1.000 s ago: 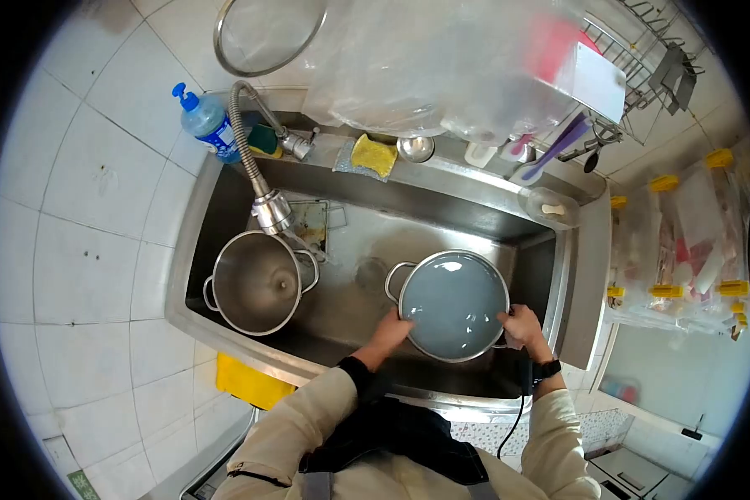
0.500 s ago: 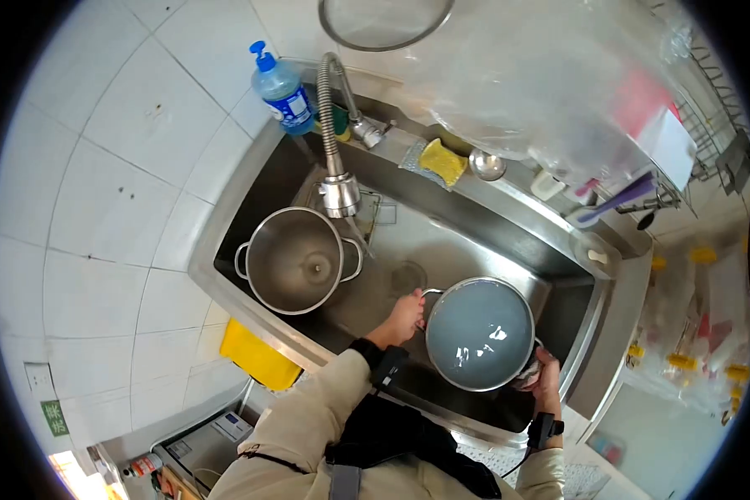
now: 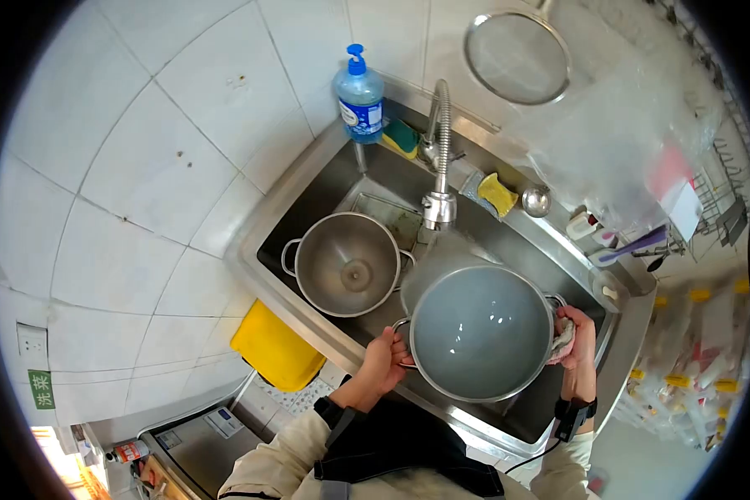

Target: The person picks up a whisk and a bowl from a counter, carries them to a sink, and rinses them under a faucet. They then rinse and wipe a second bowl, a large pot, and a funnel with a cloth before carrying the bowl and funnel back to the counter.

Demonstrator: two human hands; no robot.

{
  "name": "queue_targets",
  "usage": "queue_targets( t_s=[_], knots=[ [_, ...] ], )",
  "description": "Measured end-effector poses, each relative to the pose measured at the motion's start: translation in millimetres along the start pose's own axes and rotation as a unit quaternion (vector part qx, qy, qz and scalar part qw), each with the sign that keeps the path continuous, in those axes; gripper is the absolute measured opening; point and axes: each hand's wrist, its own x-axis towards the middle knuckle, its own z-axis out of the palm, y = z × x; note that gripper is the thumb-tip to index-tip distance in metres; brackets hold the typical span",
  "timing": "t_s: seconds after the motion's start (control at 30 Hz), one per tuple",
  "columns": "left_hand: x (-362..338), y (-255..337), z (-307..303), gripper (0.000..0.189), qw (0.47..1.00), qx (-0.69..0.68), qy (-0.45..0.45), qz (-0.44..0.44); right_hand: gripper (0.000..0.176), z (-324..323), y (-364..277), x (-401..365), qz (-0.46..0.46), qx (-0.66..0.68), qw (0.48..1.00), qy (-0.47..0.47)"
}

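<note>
1. Step in hand, as I judge it: supporting the filled pot [image 3: 482, 333] with a two-handed hold. It looks raised over the sink [image 3: 243, 260], though I cannot confirm clearance underneath.
2. Left hand [image 3: 380, 363]: fingers curled, nearly closed, round the pot's near-side loop handle [image 3: 402, 332].
3. Right hand [image 3: 582, 337]: partly closed, gripping a cloth [image 3: 563, 342] at the opposite handle; exact finger contact there I cannot tell.
4. Second pot [image 3: 346, 265]: upright in the sink, left of the filled one. Faucet head [image 3: 439, 208] hangs above and between them.
5. My judgement: any move from here calls for both handles kept level and slow, even motion; tilting could spill the cloudy liquid.
</note>
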Motion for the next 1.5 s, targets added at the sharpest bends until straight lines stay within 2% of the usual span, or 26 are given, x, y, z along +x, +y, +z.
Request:
queue_targets(
  t_s=[0.03,0.1,0.17,0.3,0.43,0.6,0.7,0.83,0.9,0.93,1.0,1.03,1.1,1.17,1.33,1.4,1.43,1.5],
  knots=[
    [-3.8,4.8,-0.1,0.030,1.000,-0.006,-0.004,0.001,0.013,11.1,-5.1,0.0,0.012,-0.018,1.000,-0.022],
    [-8.3,15.5,0.5,0.031,0.999,-0.021,0.023,-0.002,0.014,36.1,-10.7,-1.6,0.005,-0.023,1.000,-0.011],
    [-7.8,25.2,-4.8,0.032,0.999,-0.029,0.014,-0.003,0.015,58.3,-16.2,-1.8,0.009,-0.040,0.999,0.026],
    [-2.3,43.5,-19.4,0.033,0.998,-0.052,0.006,-0.030,0.016,91.0,-23.7,-6.2,0.019,-0.065,0.997,0.037],
    [-2.5,55.8,-21.4,0.033,0.998,-0.015,0.050,-0.047,0.016,110.2,-26.0,-9.7,0.029,-0.046,0.998,0.029],
    [12.8,65.4,-35.4,0.030,0.996,-0.042,-0.004,-0.080,0.015,126.9,-30.6,-14.7,0.009,-0.037,0.999,0.031],
    [9.6,73.3,-29.6,0.029,0.995,0.014,0.024,-0.101,0.016,131.9,-30.0,-17.5,0.015,-0.019,1.000,0.015],
    [9.4,72.7,-26.8,0.029,0.990,0.047,0.033,-0.132,0.017,145.6,-37.1,-25.2,0.014,-0.040,0.997,0.068],
    [11.6,70.2,-25.3,0.030,0.987,0.067,0.023,-0.145,0.016,152.0,-43.9,-29.3,0.028,-0.029,0.999,0.035],
    [19.7,66.7,-34.1,0.030,0.986,0.069,0.020,-0.149,0.016,159.0,-47.7,-34.4,0.027,-0.025,0.998,0.048],
    [40.5,57.9,-58.9,0.032,0.970,-0.028,-0.105,-0.219,0.017,177.0,-54.5,-43.9,0.005,-0.025,0.997,0.069],
    [37.4,58.0,-56.3,0.032,0.969,-0.028,-0.104,-0.221,0.017,181.5,-54.6,-46.7,-0.013,-0.026,0.996,0.088],
    [34.7,56.6,-45.6,0.031,0.974,0.057,-0.062,-0.208,0.018,179.3,-57.0,-45.7,-0.017,-0.024,0.994,0.107],
    [26.7,58.9,-30.6,0.030,0.973,0.069,-0.049,-0.215,0.020,184.0,-63.3,-53.7,0.004,-0.037,0.999,0.026],
    [33.6,49.1,-36.1,0.025,0.974,0.058,-0.034,-0.218,0.021,208.9,-66.8,-69.0,-0.011,-0.045,0.997,0.057],
    [54.8,37.2,-59.4,0.025,0.964,0.018,-0.122,-0.236,0.021,213.9,-67.1,-71.6,-0.010,-0.050,0.997,0.056],
    [49.1,39.7,-53.7,0.025,0.964,0.017,-0.122,-0.236,0.022,216.6,-67.7,-72.2,-0.018,-0.049,0.996,0.066],
    [32.0,48.7,-30.7,0.024,0.970,0.034,-0.049,-0.237,0.022,221.7,-70.6,-73.9,-0.028,-0.048,0.995,0.078]
  ],
)
